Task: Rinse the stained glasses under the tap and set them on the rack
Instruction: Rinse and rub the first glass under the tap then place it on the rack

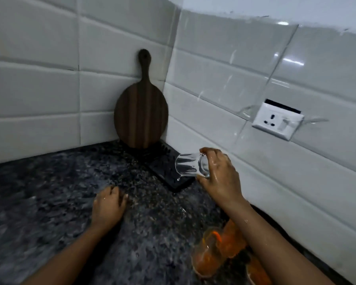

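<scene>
While the right hand [220,173] is carrying a clear rinsed tumbler [190,165] on its side above the near end of the black ribbed drying mat [169,167], its fingertips and thumb are curling round the thick base end, and the open mouth is pointing left toward the corner. A drop is hanging from the lower rim, so the glass is looking wet and probably slippery; it is rigid, light enough for one hand, and liable to chip if it is knocked against the granite counter [49,192]. Gripping the heavy base or wrapping the body seems safer than pinching the thin rim. The left hand [108,206] is resting on the counter with its fingers loosely curled and holding nothing. Three orange-stained glasses [208,254] are waiting under the right forearm, near the tiled wall, not yet rinsed by the look of them. A round wooden chopping board [141,118] is leaning upright in the corner behind the mat. No brand, label or writing is showing anywhere, not even on the white wall socket [277,121].
</scene>
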`<state>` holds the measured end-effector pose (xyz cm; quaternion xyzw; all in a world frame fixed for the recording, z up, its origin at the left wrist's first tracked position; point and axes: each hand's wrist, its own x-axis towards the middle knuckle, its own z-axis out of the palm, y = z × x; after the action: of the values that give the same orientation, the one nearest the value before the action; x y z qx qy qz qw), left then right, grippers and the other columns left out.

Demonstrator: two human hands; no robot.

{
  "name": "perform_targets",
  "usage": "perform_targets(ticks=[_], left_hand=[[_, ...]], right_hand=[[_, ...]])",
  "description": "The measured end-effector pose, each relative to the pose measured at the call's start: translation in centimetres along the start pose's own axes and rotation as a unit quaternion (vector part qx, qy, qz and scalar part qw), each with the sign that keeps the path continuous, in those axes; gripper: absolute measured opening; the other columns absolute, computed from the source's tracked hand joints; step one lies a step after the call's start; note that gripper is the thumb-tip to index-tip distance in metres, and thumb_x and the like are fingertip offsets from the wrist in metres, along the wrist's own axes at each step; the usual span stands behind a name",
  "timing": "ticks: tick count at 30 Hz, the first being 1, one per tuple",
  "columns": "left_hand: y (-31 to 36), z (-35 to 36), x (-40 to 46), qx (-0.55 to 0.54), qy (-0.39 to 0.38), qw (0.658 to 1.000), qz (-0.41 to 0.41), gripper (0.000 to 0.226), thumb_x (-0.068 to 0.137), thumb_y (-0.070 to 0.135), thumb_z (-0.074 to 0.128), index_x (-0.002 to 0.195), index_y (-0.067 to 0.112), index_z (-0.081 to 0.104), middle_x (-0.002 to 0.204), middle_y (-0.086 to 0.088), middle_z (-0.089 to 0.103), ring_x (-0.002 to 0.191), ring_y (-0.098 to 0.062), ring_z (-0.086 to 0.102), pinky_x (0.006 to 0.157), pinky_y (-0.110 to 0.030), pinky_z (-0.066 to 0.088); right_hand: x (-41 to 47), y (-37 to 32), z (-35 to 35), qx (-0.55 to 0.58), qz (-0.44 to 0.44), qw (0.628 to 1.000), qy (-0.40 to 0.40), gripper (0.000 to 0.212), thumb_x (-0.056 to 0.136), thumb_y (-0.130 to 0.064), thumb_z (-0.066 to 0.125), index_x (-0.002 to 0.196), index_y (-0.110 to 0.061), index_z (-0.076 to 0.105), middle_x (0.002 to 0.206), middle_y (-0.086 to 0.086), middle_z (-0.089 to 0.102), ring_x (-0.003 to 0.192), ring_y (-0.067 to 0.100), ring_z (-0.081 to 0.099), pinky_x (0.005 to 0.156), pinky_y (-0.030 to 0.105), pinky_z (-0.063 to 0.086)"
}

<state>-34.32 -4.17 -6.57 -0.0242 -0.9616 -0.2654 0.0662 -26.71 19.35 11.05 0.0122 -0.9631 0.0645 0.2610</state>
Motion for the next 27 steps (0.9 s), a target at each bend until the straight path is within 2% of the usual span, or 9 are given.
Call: perform_targets(ticks=[3,5,8,10,13,17,22,25,27], left_hand=[[-1.3,1.7,1.3,0.046,0.006,0.998,0.045,0.033,0.087,0.031,0.06,0.1,0.002,0.062,0.109,-0.021,0.063,0.103,-0.038,0.058,0.101,-0.052,0.038],[-1.6,2.4,2.0,0.049,-0.003,0.998,0.038,0.044,0.09,0.036,0.053,0.118,0.003,0.057,0.126,-0.02,0.055,0.126,-0.037,0.045,0.114,-0.05,0.019],[-1.9,2.8,2.3,0.035,-0.008,0.999,0.039,0.053,0.094,0.043,0.041,0.132,0.006,0.047,0.142,-0.017,0.041,0.142,-0.032,0.02,0.116,-0.043,0.0],[-2.2,3.4,2.6,0.031,0.008,0.998,0.046,0.059,0.094,0.05,0.028,0.132,0.008,0.048,0.143,-0.015,0.041,0.143,-0.031,0.018,0.116,-0.044,0.001],[-2.3,3.9,2.6,0.047,0.015,0.998,0.041,0.072,0.086,0.054,0.014,0.123,0.009,0.056,0.135,-0.015,0.05,0.138,-0.033,0.03,0.115,-0.046,0.012],[-2.1,3.6,2.6,0.046,0.003,0.999,0.025,0.068,0.086,0.051,0.018,0.117,0.009,0.06,0.13,-0.016,0.054,0.133,-0.033,0.038,0.113,-0.049,0.022],[-1.8,3.4,2.4,0.069,-0.008,0.997,0.016,0.063,0.087,0.048,0.022,0.113,0.009,0.062,0.126,-0.016,0.057,0.128,-0.033,0.046,0.11,-0.05,0.028],[-1.8,3.3,2.3,0.08,-0.012,0.997,0.014,0.064,0.087,0.049,0.02,0.114,0.01,0.063,0.127,-0.015,0.057,0.127,-0.032,0.047,0.11,-0.049,0.027],[-1.8,3.3,2.3,0.087,-0.013,0.996,0.016,0.065,0.087,0.05,0.018,0.115,0.01,0.063,0.128,-0.015,0.057,0.128,-0.032,0.047,0.11,-0.048,0.026]], right_hand=[[4.4,-0.1,4.2,-0.026,0.011,0.999,-0.04,0.061,0.076,-0.011,0.069,0.129,-0.02,0.043,0.13,0.003,0.049,0.118,0.024,0.043,0.076,0.031,0.043],[7.2,0.3,7.3,-0.024,0.026,0.998,-0.057,0.059,0.076,-0.007,0.068,0.128,-0.017,0.043,0.128,0.008,0.049,0.118,0.027,0.043,0.076,0.032,0.042],[10.7,0.9,11.2,-0.03,0.048,0.996,-0.075,0.056,0.077,-0.005,0.068,0.127,-0.014,0.044,0.127,0.012,0.05,0.116,0.031,0.044,0.077,0.035,0.043],[12.7,1.2,13.6,-0.035,0.064,0.993,-0.092,0.057,0.077,-0.004,0.07,0.126,-0.012,0.044,0.126,0.014,0.05,0.116,0.032,0.044,0.081,0.037,0.044],[15.0,1.3,16.0,-0.033,0.084,0.989,-0.118,0.06,0.074,-0.005,0.075,0.126,-0.009,0.044,0.123,0.017,0.051,0.115,0.033,0.046,0.086,0.037,0.044],[17.3,1.7,18.2,-0.017,0.118,0.978,-0.171,0.066,0.07,-0.012,0.079,0.127,-0.009,0.046,0.122,0.018,0.052,0.115,0.035,0.049,0.089,0.037,0.044],[18.7,1.7,19.3,0.001,0.127,0.978,-0.166,0.045,0.085,-0.019,0.063,0.129,-0.014,0.051,0.124,0.018,0.058,0.113,0.033,0.055,0.091,0.034,0.045],[18.7,1.4,19.4,0.038,0.135,0.979,-0.145,0.048,0.079,-0.027,0.069,0.122,-0.012,0.055,0.117,0.017,0.062,0.107,0.033,0.058,0.083,0.032,0.046],[18.5,1.4,19.6,0.061,0.157,0.977,-0.133,0.054,0.074,-0.033,0.075,0.114,-0.008,0.05,0.112,0.017,0.062,0.104,0.034,0.057,0.077,0.031,0.042]])
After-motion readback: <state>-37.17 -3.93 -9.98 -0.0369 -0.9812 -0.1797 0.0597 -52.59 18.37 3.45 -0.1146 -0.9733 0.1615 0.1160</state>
